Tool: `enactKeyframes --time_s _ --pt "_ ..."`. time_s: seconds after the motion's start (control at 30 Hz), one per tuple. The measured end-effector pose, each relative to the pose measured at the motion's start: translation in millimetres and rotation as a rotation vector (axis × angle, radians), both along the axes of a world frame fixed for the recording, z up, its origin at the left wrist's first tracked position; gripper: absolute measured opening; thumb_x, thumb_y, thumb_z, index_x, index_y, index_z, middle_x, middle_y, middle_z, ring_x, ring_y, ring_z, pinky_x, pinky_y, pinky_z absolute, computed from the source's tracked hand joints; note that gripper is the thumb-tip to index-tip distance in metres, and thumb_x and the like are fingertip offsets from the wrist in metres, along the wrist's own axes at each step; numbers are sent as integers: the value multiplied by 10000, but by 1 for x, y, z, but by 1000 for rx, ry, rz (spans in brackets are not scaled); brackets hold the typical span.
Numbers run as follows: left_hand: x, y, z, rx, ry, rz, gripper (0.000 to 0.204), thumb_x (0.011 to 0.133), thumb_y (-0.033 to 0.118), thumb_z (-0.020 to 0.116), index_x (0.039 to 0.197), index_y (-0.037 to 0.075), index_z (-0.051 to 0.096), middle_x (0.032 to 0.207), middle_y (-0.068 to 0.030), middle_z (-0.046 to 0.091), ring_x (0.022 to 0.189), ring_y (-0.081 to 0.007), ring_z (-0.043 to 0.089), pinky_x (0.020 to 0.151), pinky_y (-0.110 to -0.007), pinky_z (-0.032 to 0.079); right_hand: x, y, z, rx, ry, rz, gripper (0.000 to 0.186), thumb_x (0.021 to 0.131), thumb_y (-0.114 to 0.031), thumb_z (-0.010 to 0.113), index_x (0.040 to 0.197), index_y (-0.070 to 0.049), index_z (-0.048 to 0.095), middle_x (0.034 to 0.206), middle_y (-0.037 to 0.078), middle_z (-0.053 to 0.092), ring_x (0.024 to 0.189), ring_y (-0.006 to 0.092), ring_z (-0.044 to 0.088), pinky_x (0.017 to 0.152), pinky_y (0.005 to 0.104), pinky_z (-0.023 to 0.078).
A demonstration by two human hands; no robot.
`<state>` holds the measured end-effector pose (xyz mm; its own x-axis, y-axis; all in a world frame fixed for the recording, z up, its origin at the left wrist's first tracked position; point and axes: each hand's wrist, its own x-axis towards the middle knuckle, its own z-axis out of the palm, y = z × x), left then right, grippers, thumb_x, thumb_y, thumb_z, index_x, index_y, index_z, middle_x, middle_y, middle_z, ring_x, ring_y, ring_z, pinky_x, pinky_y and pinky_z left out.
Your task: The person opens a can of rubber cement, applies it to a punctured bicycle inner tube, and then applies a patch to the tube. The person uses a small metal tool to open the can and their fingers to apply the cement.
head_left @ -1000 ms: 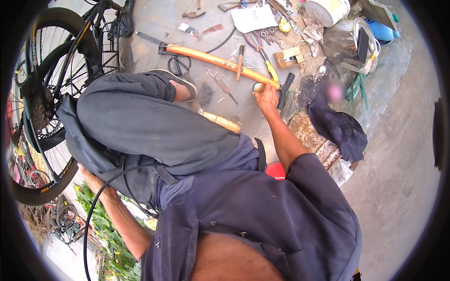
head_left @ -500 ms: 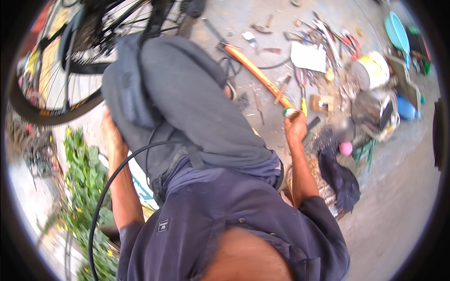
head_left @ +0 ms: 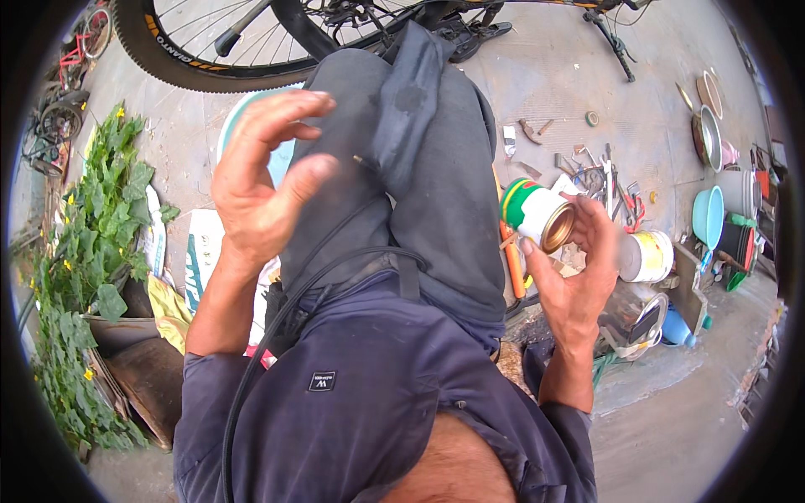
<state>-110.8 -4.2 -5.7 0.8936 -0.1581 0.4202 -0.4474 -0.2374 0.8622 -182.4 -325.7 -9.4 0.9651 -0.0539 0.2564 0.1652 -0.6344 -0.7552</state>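
In my right hand (head_left: 583, 272) is a small green-and-white tin (head_left: 528, 205), gripped between thumb and fingers. It lies tilted on its side, its gold-coloured open end toward the palm; any contents cannot be made out. My left hand (head_left: 260, 180) is raised over my left thigh, fingers spread and curved, nothing in it. Below the tin, beside my right leg, an orange tube-shaped tool (head_left: 511, 264) shows in part. A pale teal basin (head_left: 236, 117) is partly hidden behind my left hand.
A bicycle wheel (head_left: 172, 54) stands beyond my knees. Scattered hand tools (head_left: 608, 180), a white bucket (head_left: 650, 256) and a turquoise basin (head_left: 708, 216) are to the right. Leafy plants (head_left: 92, 260) grow at the left. A black cable (head_left: 239, 411) crosses my lap.
My right hand has lifted the tin from near the floor to beside my right thigh. My left hand has come up from beside my leg, fingers spread. The view has turned.
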Motion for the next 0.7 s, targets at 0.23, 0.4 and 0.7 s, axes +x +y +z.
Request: enactKeyframes --time_s 0.23,0.4,0.7 --pt "-15 -24 4 235 -5 -344 738 725 298 864 1326 -6 562 1311 -185 594 1240 -331 568 1037 -416 463 16 64 32 -27 -71 371 765 631 -152 909 1276 3 527 1127 148 661 898 286 659 756 365 545" --pt "-20 -20 -6 161 4 -365 738 661 111 846 1323 -2 540 1257 -191 605 1142 -362 616 945 -413 514 25 90 36 -40 -90 459 820 609 -172 916 1301 6 514 1152 157 656 898 309 657 762 371 539" --pt "-24 -2 -17 31 45 -114 716 668 31 831 1296 -35 494 1230 -215 627 1134 -327 631 976 -432 502 25 51 -12 470 100 -170 260 884 -80 742 1081 34 618 897 80 705 769 106 661 679 236 527"
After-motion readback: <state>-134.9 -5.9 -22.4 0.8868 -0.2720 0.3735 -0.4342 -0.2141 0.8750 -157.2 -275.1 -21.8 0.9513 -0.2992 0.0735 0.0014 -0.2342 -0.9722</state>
